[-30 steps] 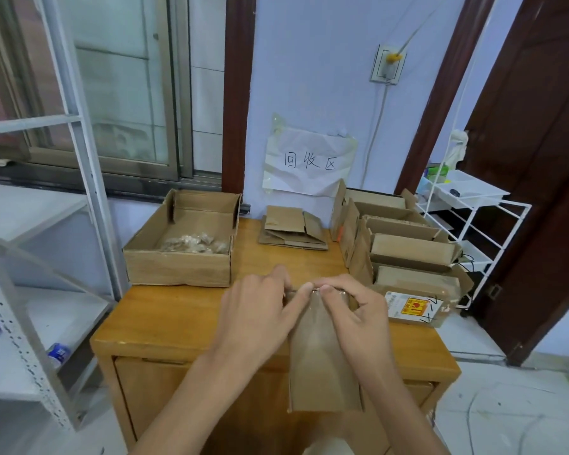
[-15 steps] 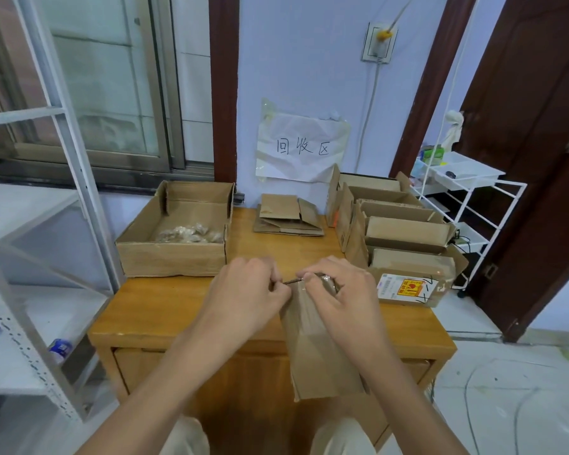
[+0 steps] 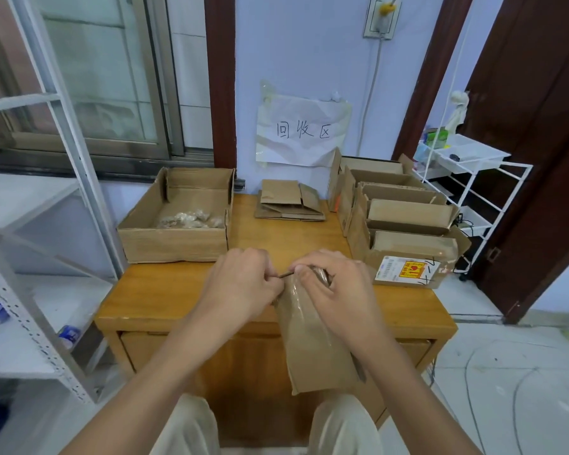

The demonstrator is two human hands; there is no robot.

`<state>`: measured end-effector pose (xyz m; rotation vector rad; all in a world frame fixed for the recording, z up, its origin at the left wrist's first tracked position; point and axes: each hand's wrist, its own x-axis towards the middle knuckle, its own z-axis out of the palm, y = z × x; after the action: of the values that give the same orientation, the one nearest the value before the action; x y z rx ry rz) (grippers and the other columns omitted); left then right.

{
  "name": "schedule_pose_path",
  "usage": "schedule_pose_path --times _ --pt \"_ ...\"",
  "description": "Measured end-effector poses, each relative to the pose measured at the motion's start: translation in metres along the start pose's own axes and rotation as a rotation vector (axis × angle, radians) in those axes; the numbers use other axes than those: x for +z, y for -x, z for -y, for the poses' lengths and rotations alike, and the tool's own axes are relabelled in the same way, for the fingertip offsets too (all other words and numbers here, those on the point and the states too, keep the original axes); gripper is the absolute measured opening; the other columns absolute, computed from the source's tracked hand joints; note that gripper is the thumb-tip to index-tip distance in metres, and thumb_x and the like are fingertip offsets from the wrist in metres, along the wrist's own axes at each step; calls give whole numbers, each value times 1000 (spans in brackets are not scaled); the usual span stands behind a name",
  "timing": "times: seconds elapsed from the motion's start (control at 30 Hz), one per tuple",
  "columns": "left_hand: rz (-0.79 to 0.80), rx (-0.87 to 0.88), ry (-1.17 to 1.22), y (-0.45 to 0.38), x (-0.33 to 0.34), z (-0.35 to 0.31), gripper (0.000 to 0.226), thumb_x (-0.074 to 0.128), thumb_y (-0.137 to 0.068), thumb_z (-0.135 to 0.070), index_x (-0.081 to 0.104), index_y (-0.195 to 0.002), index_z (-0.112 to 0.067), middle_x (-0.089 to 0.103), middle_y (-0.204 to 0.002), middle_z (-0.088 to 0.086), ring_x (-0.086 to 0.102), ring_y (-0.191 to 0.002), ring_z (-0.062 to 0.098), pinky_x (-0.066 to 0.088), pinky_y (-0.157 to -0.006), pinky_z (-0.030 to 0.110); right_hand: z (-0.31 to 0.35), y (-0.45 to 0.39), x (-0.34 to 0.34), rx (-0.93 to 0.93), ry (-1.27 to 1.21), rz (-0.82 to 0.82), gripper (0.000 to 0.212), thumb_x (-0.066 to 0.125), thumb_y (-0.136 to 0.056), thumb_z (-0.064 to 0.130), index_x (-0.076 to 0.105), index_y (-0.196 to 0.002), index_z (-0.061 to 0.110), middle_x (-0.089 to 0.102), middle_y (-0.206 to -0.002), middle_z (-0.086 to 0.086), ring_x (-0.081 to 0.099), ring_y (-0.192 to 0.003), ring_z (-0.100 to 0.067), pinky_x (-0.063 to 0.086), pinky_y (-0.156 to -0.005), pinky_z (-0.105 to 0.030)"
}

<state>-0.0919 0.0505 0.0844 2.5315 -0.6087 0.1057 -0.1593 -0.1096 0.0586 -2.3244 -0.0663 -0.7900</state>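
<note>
Cardboard piece [image 3: 316, 339] hangs before the near edge of the table [image 3: 165, 297], where I have the right hand [image 3: 339, 290] gripping its top and the left hand [image 3: 240, 284] pinching a thin tape strip [image 3: 285, 274]; I fear a hard tug snaps it or jolts the labelled box [image 3: 408, 254] beyond.

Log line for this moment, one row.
left hand: pinches tape strip | right hand: grips box top | box: held at desk front edge
</note>
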Motion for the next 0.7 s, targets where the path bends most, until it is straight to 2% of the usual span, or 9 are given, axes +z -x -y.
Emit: schedule_pose_path --times 0.1,0.17,0.23,0.27,0.4,0.5,0.6,0.7 --pt "-10 -8 142 -1 0 6 20 63 -81 -21 65 -61 -24 67 -53 -14 69 -65 9 59 -69 38 -1 -3 -8 23 -61 9 16 67 -99 22 81 -94 29 74 -91 22 68 -95 -4 55 -87 -41" --pt "-15 22 172 3 -2 4 20 59 -78 -36 65 -62 -25 67 -53 -12 65 -62 9 57 -64 37 -1 -4 -10 27 -52 15 16 66 -99 24 81 -94 30 74 -91 22 68 -96 -5 55 -87 -42" --pt "-29 71 102 9 -3 0 30 51 -72 -53 63 -63 -27 66 -57 -9 63 -64 10 53 -60 33 0 -4 -9 19 -40 27 16 66 -98 25 81 -94 31 74 -91 24 67 -98 -5 54 -88 -43" --pt "-43 97 50 11 -3 0 31 51 -72 -55 62 -63 -27 65 -58 -9 62 -65 11 51 -60 32 0 -3 -9 19 -57 36 16 67 -98 24 82 -94 31 74 -91 24 67 -98 -6 54 -88 -43" --pt "-13 200 -96 12 -3 -1 28 57 -84 -45 60 -67 -23 61 -59 -5 59 -63 17 51 -58 35 -1 0 -14 67 -148 74 18 71 -93 15 84 -89 27 76 -86 20 70 -91 -8 56 -82 -41" --pt "32 229 -186 13 -2 -3 24 56 -88 -40 60 -73 -22 59 -63 -1 59 -66 22 49 -58 36 0 1 -14 47 -98 81 18 69 -91 21 82 -87 31 75 -86 22 70 -92 -7 56 -84 -43" --pt "44 208 -280 13 -2 -10 19 54 -91 -36 60 -84 -20 51 -68 -1 60 -77 28 47 -62 37 3 1 -8 -2 44 65 17 62 -90 33 77 -85 38 72 -85 25 66 -92 -5 49 -93 -46" --pt "49 151 -304 9 1 -14 15 56 -90 -31 62 -92 -17 44 -70 -1 58 -81 32 44 -62 36 5 -1 -3 -23 186 49 16 64 -93 32 76 -85 39 71 -86 22 59 -92 -2 35 -96 -34"
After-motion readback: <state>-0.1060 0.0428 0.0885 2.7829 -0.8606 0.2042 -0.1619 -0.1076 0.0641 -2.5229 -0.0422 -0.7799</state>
